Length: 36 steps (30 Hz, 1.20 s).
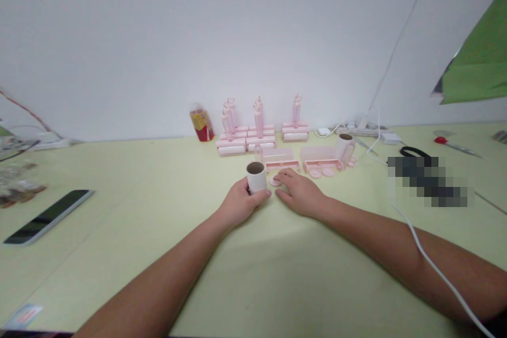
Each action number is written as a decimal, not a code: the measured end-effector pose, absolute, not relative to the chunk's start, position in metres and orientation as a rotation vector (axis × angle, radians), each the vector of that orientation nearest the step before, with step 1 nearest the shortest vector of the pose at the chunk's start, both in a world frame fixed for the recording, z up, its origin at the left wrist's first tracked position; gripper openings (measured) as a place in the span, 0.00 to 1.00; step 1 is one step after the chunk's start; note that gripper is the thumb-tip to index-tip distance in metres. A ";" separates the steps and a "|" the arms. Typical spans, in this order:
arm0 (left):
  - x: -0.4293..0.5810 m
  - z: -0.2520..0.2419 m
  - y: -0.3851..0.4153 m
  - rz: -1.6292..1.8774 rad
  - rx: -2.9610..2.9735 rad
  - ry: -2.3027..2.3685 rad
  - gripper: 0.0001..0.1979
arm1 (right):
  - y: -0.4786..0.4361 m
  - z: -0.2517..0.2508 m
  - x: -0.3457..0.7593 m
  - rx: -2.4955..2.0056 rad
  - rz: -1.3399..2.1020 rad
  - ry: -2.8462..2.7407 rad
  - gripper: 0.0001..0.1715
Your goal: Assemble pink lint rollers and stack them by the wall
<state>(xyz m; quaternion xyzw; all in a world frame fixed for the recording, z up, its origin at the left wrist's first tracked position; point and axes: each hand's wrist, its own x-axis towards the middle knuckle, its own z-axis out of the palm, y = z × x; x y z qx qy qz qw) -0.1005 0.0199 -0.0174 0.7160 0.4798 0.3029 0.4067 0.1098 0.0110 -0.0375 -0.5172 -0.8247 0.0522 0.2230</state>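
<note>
A white sticky-paper roll [257, 180] with a brown cardboard core stands upright in my left hand [240, 205], whose thumb and fingers wrap around its lower part. Just to the right, the fingertips of my right hand [301, 193] rest at a small round pink disc [274, 181] on the table; thumb and fingers are apart. Behind my hands lie two opened pink lint roller cases, a left case [282, 159] and a right case [321, 158]. A pink handle piece [258, 153] stands behind the held roll. Two more pink discs [320, 173] lie before the right case.
Several assembled pink lint rollers [245, 140] with upright handles line the wall, another [295, 132] beside them. A second white roll [346, 142] stands right. Also around are a red-yellow container [202, 124], a phone [49, 216], a white cable [420, 245] and a red-handled tool [455, 145].
</note>
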 end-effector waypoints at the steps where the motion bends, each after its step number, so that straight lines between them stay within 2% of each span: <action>1: -0.101 -0.018 0.020 0.763 1.811 1.206 0.16 | 0.011 -0.037 0.110 -1.444 0.131 -2.306 0.21; 7: -0.101 -0.027 0.025 0.793 1.849 1.162 0.15 | 0.014 -0.037 0.111 -1.439 0.108 -2.436 0.18; 20: -0.101 -0.029 0.025 0.853 2.008 1.160 0.13 | 0.024 -0.043 0.112 -1.396 0.204 -2.213 0.08; 28: -0.105 -0.023 0.025 0.790 2.097 1.348 0.14 | 0.010 -0.040 0.105 -1.013 0.454 -1.591 0.18; 36: -0.105 -0.019 0.019 0.581 2.277 1.480 0.12 | -0.005 -0.035 0.095 -0.849 0.459 -1.707 0.13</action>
